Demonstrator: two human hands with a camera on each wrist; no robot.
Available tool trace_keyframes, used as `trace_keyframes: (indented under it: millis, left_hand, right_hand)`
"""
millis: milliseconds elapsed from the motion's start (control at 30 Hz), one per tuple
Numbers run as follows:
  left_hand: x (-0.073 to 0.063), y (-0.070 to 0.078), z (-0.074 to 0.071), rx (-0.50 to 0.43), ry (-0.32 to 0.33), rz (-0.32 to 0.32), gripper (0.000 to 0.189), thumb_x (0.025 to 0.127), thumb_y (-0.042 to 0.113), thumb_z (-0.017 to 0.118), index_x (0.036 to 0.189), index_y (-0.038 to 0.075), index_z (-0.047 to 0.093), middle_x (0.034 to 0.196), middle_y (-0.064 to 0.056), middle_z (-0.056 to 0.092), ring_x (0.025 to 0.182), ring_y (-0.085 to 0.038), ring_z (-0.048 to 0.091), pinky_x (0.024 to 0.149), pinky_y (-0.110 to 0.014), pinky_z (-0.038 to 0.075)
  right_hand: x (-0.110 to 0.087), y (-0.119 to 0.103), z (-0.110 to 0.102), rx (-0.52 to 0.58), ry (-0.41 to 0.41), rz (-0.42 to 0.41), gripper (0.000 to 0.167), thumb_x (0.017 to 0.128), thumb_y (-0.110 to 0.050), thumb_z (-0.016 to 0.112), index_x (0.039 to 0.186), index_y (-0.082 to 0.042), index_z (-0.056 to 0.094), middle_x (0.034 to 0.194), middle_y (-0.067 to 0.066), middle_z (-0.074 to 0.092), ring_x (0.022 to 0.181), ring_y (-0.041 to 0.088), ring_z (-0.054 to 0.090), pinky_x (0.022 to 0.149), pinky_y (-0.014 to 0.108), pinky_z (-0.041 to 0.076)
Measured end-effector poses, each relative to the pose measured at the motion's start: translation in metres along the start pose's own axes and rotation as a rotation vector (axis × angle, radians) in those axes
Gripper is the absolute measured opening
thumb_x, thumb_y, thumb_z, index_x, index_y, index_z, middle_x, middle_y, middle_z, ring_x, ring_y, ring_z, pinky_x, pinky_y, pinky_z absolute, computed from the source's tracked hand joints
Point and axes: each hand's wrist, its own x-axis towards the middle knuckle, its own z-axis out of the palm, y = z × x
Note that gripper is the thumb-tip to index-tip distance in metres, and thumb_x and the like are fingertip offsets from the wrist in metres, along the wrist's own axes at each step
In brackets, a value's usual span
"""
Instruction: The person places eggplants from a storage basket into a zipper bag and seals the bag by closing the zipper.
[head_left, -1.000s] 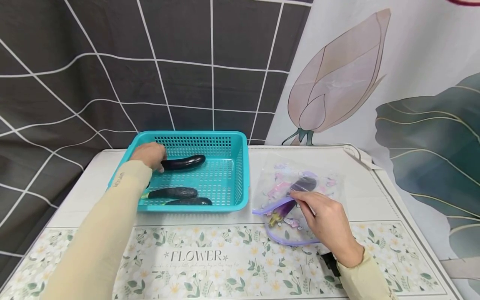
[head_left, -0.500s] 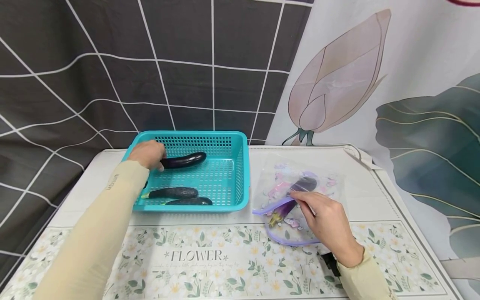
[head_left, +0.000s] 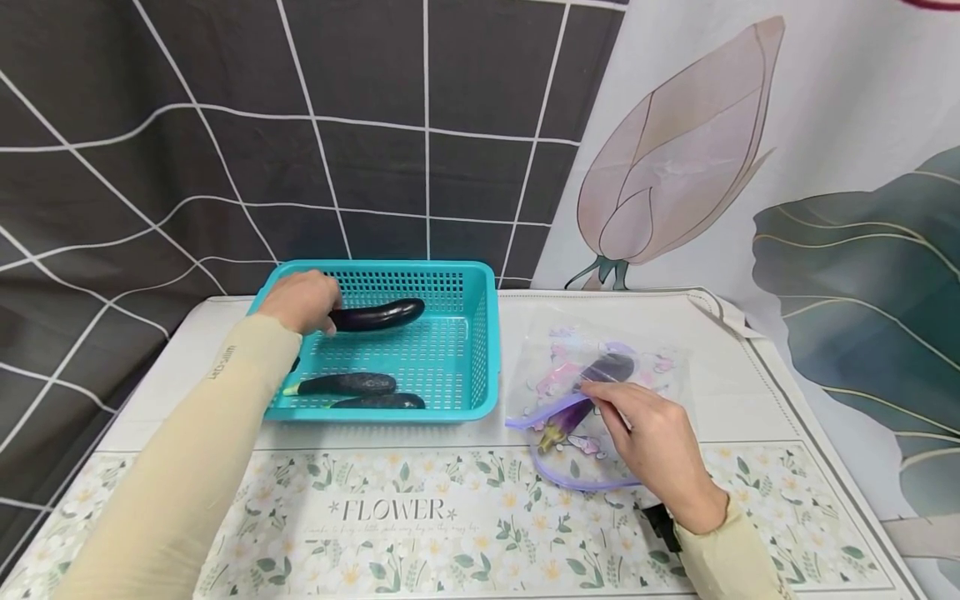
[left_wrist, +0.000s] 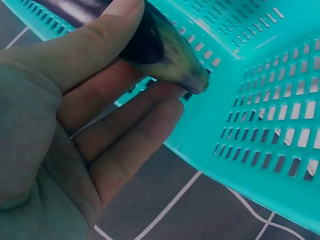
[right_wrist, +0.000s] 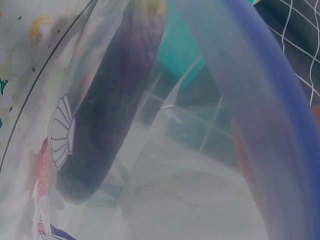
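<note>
In the head view my left hand point(head_left: 300, 302) grips a shiny dark eggplant point(head_left: 384, 315) by its left end, over the back of the turquoise basket point(head_left: 489, 350). The left wrist view shows the thumb pressed on the eggplant near its greenish stem end point(left_wrist: 182, 70), fingers beneath. Two more dark eggplants with pale stem ends, a front one point(head_left: 381, 402) and one behind it point(head_left: 345, 384), lie in the basket. On the right, my right hand point(head_left: 656, 433) pinches the purple-edged mouth of a clear zip bag point(head_left: 555, 375). Inside it lies a purple eggplant point(head_left: 570, 421).
A white table mat point(head_left: 420, 567) with a flower print covers the table. Behind stand a dark grid curtain point(head_left: 360, 167) and a pale one with a printed bud point(head_left: 667, 167). A black strap point(head_left: 662, 527) sits at my right wrist.
My left hand has shifted slightly right with the eggplant, which now sits higher and farther right in the head view. The right hand and the bag have stayed put.
</note>
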Motion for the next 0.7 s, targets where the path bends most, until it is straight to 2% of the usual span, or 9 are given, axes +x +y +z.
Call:
trace_keyframes:
  millis: [267, 700]
  left_hand:
    - [-0.004, 0.003, -0.003, -0.003, -0.002, 0.006, 0.038, 0.077, 0.007, 0.087, 0.111, -0.004, 0.074, 0.109, -0.02, 0.071, 0.103, -0.037, 0.064, 0.085, -0.051, 0.055]
    - [-0.013, 0.009, -0.013, 0.003, 0.048, 0.059, 0.038, 0.077, 0.01, 0.087, 0.112, -0.001, 0.074, 0.11, -0.019, 0.072, 0.106, -0.039, 0.064, 0.088, -0.051, 0.053]
  right_hand:
    - [0.0, 0.0, 0.0, 0.001, -0.003, 0.006, 0.036, 0.076, 0.011, 0.079, 0.107, -0.005, 0.077, 0.102, 0.006, 0.076, 0.091, 0.023, 0.074, 0.073, 0.038, 0.058]
    - [0.0, -0.001, 0.0, 0.004, -0.016, 0.012, 0.036, 0.076, 0.01, 0.079, 0.108, -0.005, 0.076, 0.103, 0.007, 0.076, 0.092, 0.023, 0.074, 0.074, 0.038, 0.058]
